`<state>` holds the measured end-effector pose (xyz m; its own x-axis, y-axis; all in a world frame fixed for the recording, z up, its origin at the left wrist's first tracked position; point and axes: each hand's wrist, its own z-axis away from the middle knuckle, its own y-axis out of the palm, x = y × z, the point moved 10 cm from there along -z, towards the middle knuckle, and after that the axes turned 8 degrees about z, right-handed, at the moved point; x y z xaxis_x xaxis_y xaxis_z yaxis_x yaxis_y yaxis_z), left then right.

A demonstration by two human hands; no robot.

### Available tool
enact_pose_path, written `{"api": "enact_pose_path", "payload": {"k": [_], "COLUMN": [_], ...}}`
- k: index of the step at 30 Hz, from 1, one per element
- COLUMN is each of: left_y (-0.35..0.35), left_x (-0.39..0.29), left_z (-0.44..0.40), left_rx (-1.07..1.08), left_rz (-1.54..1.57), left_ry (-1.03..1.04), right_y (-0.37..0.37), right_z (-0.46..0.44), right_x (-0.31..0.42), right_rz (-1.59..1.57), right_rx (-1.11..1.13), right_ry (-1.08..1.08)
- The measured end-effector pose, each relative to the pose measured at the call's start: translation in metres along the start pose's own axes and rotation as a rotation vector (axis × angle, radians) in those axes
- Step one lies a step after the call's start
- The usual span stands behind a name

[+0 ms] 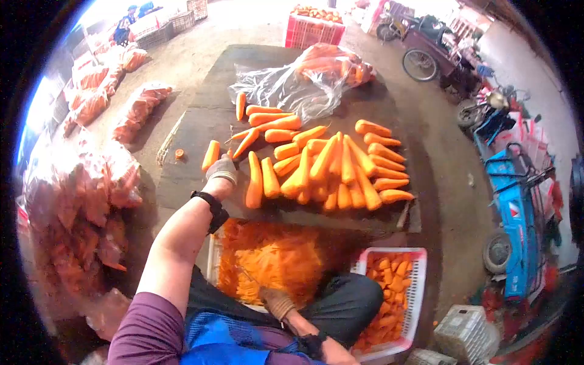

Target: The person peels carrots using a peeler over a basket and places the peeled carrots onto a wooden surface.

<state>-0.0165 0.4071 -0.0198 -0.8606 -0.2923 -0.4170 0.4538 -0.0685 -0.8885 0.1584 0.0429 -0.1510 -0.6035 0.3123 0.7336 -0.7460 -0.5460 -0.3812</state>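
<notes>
My left hand (pixel 221 170), in a knitted glove, reaches to the left part of the dark board (pixel 198 134). It is against or very near a short carrot (pixel 210 155), and the thin end of another carrot (pixel 246 142) points at its fingertips. Its finger pose is unclear. Lower down, my right hand (pixel 278 302), also gloved, is closed around a thin tool (pixel 250 278), whose exact kind I cannot make out. Under that tool lies a heap of orange carrot shavings (pixel 277 261) in a light-rimmed container. Many smooth orange carrots (pixel 340 164) lie piled on the board.
A clear plastic bag (pixel 286 85) with carrots lies at the board's far side. By my right knee is a white crate (pixel 417 292) of carrot pieces. Bagged carrots (pixel 85 194) stand on the left; a red crate (pixel 314 31) and a blue cart (pixel 514 213) stand farther off.
</notes>
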Motion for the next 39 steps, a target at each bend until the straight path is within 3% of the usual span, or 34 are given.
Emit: {"api": "enact_pose_path", "payload": {"k": [1, 2, 4, 8, 9, 13, 15, 16, 19, 21, 23, 27, 31, 32, 33, 34, 35, 37, 39], "left_y": [-0.012, -0.021, -0.019, 0.009, 0.014, -0.013, 0.002, -0.002, 0.006, 0.022, 0.060, 0.059, 0.063, 0.073, 0.075, 0.073, 0.076, 0.082, 0.078], "left_x": [-0.010, -0.016, -0.011, 0.040, 0.056, 0.071, 0.096, 0.096, 0.097, 0.107, 0.111, 0.089, 0.070, 0.075, 0.069, 0.064, 0.064, 0.049, 0.050], "left_z": [0.020, 0.036, 0.052, 0.078, 0.090, 0.218, 0.259, 0.283, 0.340, 0.360, 0.372, 0.365, 0.353, 0.352, 0.344, 0.343, 0.344, 0.348, 0.348], "left_rx": [0.024, 0.048, 0.091, 0.464, 0.544, 0.832, 0.970, 0.971, 1.000, 1.102, 1.033, 0.888, 0.937, 0.887, 0.884, 0.994, 0.943, 1.213, 1.067], "left_rz": [0.017, 0.025, -0.063, -0.129, -0.176, 0.698, 0.778, 0.907, 1.273, 1.316, 1.670, 1.706, 1.737, 1.743, 1.817, 1.778, 1.780, 1.842, 1.709], "left_ry": [-0.028, -0.054, -0.046, 0.008, 0.032, -0.180, -0.111, -0.161, -0.329, -0.399, -0.610, -0.659, -0.606, -0.710, -0.625, -0.578, -0.701, -0.698, -0.727], "right_y": [-0.001, -0.005, -0.028, -0.029, -0.028, -0.019, -0.031, -0.036, -0.038, -0.033, -0.032, -0.035, -0.037, -0.049, -0.058, -0.050, -0.042, -0.043, -0.055], "right_z": [0.004, -0.001, 0.017, 0.033, 0.031, 0.021, 0.023, 0.034, 0.038, 0.038, 0.037, 0.033, 0.046, 0.059, 0.070, 0.064, 0.055, 0.059, 0.074], "right_x": [0.000, 0.005, 0.032, 0.043, 0.037, 0.014, 0.023, 0.021, 0.038, 0.035, 0.035, 0.024, 0.032, 0.048, 0.061, 0.044, 0.024, 0.031, 0.059], "right_rz": [-0.065, 0.163, 0.135, 0.485, 0.428, 0.311, 0.268, -0.100, -0.006, -0.031, 0.012, 0.113, -0.113, -0.099, -0.084, -0.097, -0.105, -0.119, -0.087], "right_rx": [0.060, -0.125, -0.191, -0.301, -0.296, -0.310, -0.301, -0.202, -0.209, -0.194, -0.236, -0.437, -0.326, -0.393, -0.455, -0.433, -0.418, -0.417, -0.415], "right_ry": [0.122, -0.178, -0.252, -0.377, -0.358, -0.299, -0.175, 0.071, -0.004, -0.008, -0.074, -0.189, -0.052, -0.068, -0.079, -0.022, 0.026, -0.022, -0.058]}}
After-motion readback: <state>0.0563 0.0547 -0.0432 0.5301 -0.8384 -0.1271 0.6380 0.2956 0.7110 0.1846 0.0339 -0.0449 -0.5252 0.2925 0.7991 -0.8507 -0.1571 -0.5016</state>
